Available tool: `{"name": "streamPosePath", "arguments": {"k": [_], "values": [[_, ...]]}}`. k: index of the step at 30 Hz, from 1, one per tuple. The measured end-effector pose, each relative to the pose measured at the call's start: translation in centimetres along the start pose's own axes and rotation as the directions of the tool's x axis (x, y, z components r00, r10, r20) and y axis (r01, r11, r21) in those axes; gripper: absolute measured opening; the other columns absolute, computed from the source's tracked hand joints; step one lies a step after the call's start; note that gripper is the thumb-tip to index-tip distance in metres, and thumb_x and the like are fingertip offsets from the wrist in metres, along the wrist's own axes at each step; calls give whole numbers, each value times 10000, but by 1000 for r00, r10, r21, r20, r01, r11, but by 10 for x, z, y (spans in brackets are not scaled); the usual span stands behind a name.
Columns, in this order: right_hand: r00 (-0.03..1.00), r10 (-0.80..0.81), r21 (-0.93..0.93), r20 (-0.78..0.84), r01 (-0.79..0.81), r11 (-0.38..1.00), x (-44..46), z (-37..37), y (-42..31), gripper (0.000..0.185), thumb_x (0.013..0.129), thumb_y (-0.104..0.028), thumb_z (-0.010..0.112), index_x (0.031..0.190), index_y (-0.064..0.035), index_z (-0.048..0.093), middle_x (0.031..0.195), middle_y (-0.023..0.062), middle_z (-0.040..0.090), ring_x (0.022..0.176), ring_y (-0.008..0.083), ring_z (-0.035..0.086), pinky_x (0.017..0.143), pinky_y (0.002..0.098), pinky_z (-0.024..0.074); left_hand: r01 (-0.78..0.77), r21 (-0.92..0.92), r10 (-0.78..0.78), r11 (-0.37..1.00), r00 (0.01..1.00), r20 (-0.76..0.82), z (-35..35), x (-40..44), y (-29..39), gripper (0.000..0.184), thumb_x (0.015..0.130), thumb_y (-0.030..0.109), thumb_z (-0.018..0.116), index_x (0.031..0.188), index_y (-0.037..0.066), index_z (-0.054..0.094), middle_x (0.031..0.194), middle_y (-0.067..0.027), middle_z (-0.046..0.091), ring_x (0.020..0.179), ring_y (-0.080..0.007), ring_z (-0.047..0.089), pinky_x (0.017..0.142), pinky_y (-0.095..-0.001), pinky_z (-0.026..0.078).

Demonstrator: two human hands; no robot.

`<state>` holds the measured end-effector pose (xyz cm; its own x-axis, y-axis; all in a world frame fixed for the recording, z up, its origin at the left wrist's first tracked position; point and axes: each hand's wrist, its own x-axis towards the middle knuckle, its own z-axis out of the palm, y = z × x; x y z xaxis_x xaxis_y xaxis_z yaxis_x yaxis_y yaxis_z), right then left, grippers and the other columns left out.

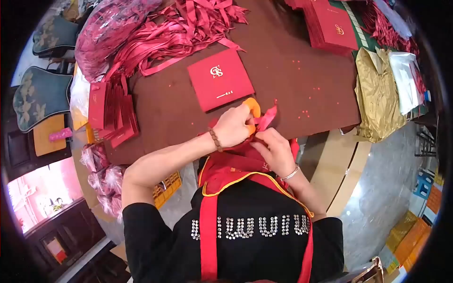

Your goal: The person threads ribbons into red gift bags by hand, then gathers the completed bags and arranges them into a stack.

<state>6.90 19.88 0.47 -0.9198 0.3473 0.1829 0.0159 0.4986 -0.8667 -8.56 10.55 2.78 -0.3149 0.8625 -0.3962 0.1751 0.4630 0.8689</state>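
My left hand (233, 126), with a brown bracelet at its wrist, is closed at the table's front edge. Curved orange pieces (253, 107) show at its fingers; whether they are finger covers or a tool's handles I cannot tell. A pinkish-red ribbon (268, 118) sticks up between my hands, pinched at the left fingertips. My right hand (277, 151), wearing a silver bangle, has its fingers closed close beside the ribbon; its fingertips are partly hidden. Just beyond lies a flat red gift bag (221, 80) with a gold logo, touched by neither hand.
Loose red ribbons (184, 35) are heaped at the far left. Folded red bags (111, 111) stand at the left edge, and another stack (330, 28) lies far right. A gold plastic bag (380, 94) hangs over the right edge. Small red scraps (304, 114) dot the brown tabletop (278, 52).
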Motion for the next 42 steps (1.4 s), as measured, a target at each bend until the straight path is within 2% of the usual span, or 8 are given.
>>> {"name": "streamPosePath", "arguments": {"k": [5, 15, 21, 29, 31, 35, 39, 42], "values": [[987, 18, 133, 157, -39, 990, 3, -1, -4, 188, 766, -71, 687, 912, 9, 599, 794, 123, 586, 610, 211, 562, 537, 290, 447, -25, 153, 47, 988, 989, -142, -16, 13, 6, 214, 787, -5, 532, 983, 18, 450, 703, -65, 581, 644, -105, 545, 580, -258, 426], [987, 45, 135, 152, -66, 989, 6, 1, 2, 170, 803, -103, 659, 925, 3, 607, 809, 104, 607, 563, 167, 563, 499, 271, 445, -68, -207, 93, 976, 989, 115, -42, 20, -19, 214, 839, 15, 510, 1052, 36, 516, 830, -28, 590, 765, -76, 522, 673, -214, 408], [982, -36, 145, 184, 9, 989, 2, 12, 11, 429, 764, -139, 717, 1094, -24, 468, 821, 167, 611, 650, 317, 614, 541, 355, 472, -154, -63, 154, 986, 988, -5, -31, 25, -17, 201, 839, 25, 506, 1036, 55, 531, 823, -10, 571, 732, -63, 510, 617, -202, 401], [804, 228, 25, 549, -289, 957, 12, 5, 9, 573, 785, -145, 709, 1192, -39, 319, 870, 217, 543, 654, 352, 573, 616, 368, 476, -151, -599, -15, 786, 965, -263, -69, 27, 20, 260, 804, 3, 583, 1037, 99, 525, 786, -26, 629, 549, -27, 451, 442, -158, 302], [902, 64, 89, 428, -112, 990, 5, 13, 18, 593, 777, -151, 722, 1195, -42, 316, 1036, 210, 508, 797, 309, 579, 708, 327, 475, -194, -437, 62, 878, 952, -298, -66, 29, 18, 292, 837, 12, 561, 1118, 86, 531, 782, -15, 632, 606, -34, 490, 521, -164, 350], [979, -65, 137, 193, 38, 990, 4, 17, 25, 623, 763, -90, 733, 1208, -59, 298, 1129, 171, 476, 933, 241, 571, 767, 309, 476, -434, -153, 340, 888, 843, -417, -81, 21, 8, 421, 915, 80, 505, 1327, 57, 426, 1190, -66, 558, 1074, -135, 523, 921, -266, 403], [958, 274, 720, 86, -250, 648, 18, 12, 20, 709, 728, 81, 688, 1235, -78, 220, 1188, 128, 415, 1063, 190, 506, 917, 341, 458, -309, -415, 175, 856, 928, -329, -87, -25, -8, 526, 918, 153, 537, 1384, 32, 326, 1346, -65, 434, 1204, -160, 434, 1001, -306, 352], [970, 243, 690, -3, -174, 703, 28, 9, 16, 712, 720, 100, 678, 1245, -81, 232, 1213, 132, 404, 1085, 200, 494, 930, 348, 448, -189, -594, 82, 782, 976, -202, -69, -53, -34, 579, 865, 80, 603, 1377, 26, 339, 1289, -74, 481, 1148, -153, 458, 983, -294, 363]]}}
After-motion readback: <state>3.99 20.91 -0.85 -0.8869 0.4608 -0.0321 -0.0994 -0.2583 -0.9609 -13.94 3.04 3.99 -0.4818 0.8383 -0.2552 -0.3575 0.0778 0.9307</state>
